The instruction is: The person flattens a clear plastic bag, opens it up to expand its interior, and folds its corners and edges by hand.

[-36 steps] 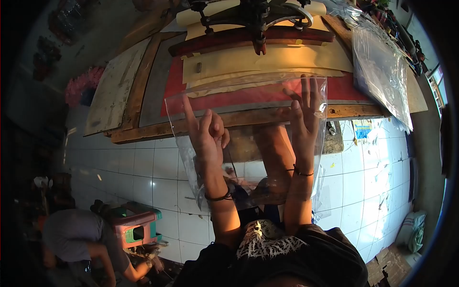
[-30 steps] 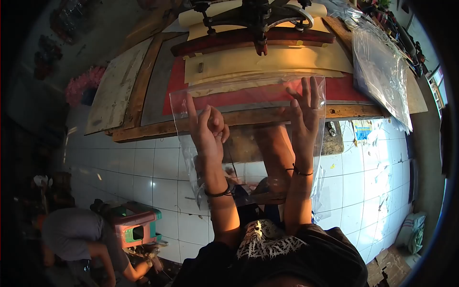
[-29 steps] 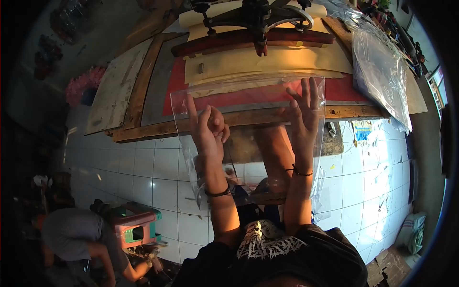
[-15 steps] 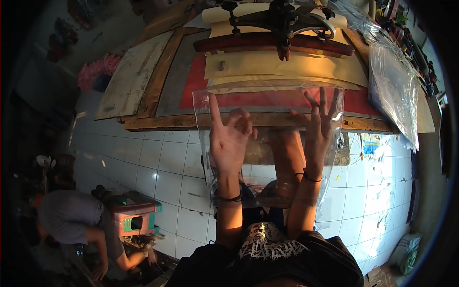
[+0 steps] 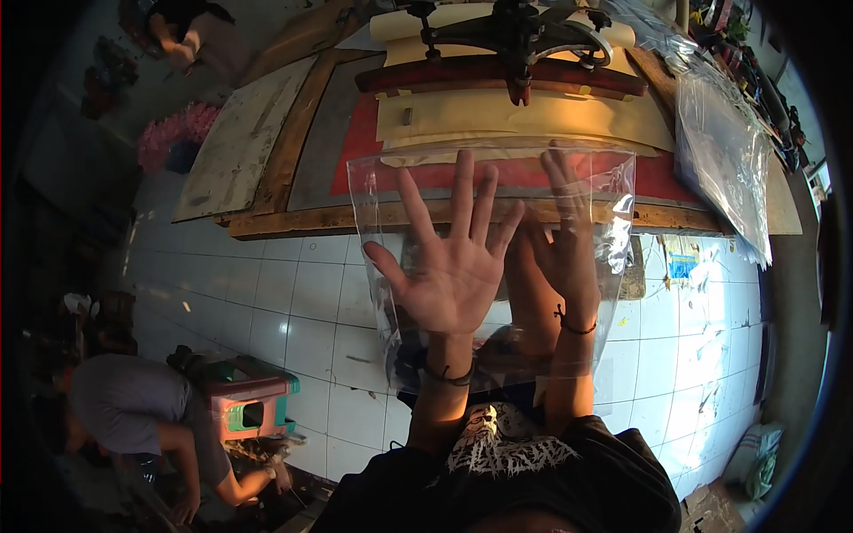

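Observation:
A clear plastic bag or sheet (image 5: 615,258) spreads across both my hands at the near edge of the table. My left hand (image 5: 451,266) shows its palm, with all five fingers spread wide. Beside it on the right, my right hand (image 5: 567,240) has its fingers stretched upward and fairly close to each other. Both hands show through the plastic; whether they are inside it or behind it I cannot tell. Dark bands circle both wrists.
The wooden-edged table (image 5: 355,218) carries red and yellow sheets (image 5: 524,111) under a dark metal press (image 5: 524,40). More clear plastic (image 5: 724,155) lies at the right. One person (image 5: 133,404) bends by a stool (image 5: 258,400) at lower left; another person (image 5: 200,40) is at upper left.
My left hand has gone from partly curled fingers to fully spread ones. My right hand's fingers have drawn closer to each other. Another person has come into view at upper left, and the view has shifted.

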Available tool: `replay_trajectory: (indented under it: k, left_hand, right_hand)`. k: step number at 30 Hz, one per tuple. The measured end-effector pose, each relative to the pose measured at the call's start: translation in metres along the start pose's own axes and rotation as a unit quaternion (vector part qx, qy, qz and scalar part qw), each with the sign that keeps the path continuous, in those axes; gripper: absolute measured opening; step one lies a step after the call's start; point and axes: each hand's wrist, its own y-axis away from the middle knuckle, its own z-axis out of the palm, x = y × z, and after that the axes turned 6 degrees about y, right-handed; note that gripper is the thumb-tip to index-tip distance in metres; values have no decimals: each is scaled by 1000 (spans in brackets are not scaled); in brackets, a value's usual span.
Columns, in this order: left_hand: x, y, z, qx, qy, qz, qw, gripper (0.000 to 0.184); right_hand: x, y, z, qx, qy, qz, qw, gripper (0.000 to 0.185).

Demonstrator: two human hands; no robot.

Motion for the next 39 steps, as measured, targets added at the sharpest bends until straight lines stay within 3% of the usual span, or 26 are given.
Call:
replay_trajectory:
  k: [5, 6, 8, 9, 11, 13, 15, 19, 22, 24, 26, 29, 33, 36, 39]
  left_hand:
    - [-18, -11, 18, 11, 52, 19, 998, 71]
    - [-21, -14, 20, 11, 54, 19, 998, 71]
    - [-27, -25, 22, 17, 73, 18, 997, 73]
    - [-29, -31, 17, 7, 57, 10, 998, 73]
    - [-32, -44, 2, -11, 26, -5, 1000, 73]
    - [-35, -56, -14, 26, 3, -1, 1000, 74]
    - [-36, -59, -34, 59, -29, 3, 998, 74]
    - [-30, -51, -55, 160, -74, 25, 984, 59]
    - [-24, -49, -69, 193, -263, 35, 945, 50]
    - [-12, -46, -74, 115, -518, -3, 847, 44]
    - [-2, -44, -52, 81, -723, -63, 683, 36]
    - [12, -40, -66, -66, -958, 6, 278, 37]
    - [17, -38, -76, -50, -974, 49, 214, 44]
    - [13, -41, -73, -27, -975, 21, 221, 49]
    - [11, -40, -74, -21, -982, 23, 189, 52]
  right_hand:
    - [-8, -2, -12, -83, 98, -56, 990, 64]
    - [-6, -1, -17, -71, 61, -77, 993, 67]
    - [3, -6, -24, -97, 148, -66, 982, 64]
    - [6, -10, -27, -103, 203, -65, 972, 61]
    - [15, -19, -28, -124, 128, 22, 984, 58]
    - [27, -25, -26, -148, 168, 42, 974, 56]
    - [42, -23, -20, -179, 319, -8, 931, 55]
    - [58, -16, -14, -165, 320, -11, 933, 53]
    - [61, -12, -10, -131, 309, -14, 942, 50]
    - [59, -12, -10, -132, 315, -18, 940, 50]
    - [58, -14, -11, -125, 316, -22, 940, 49]
    - [55, -12, -13, -115, 311, -27, 943, 49]
    - [55, -15, -13, -107, 312, -34, 943, 48]
    - [56, -13, -12, -104, 298, -33, 948, 46]
    - [57, -20, -16, -108, 248, -18, 963, 44]
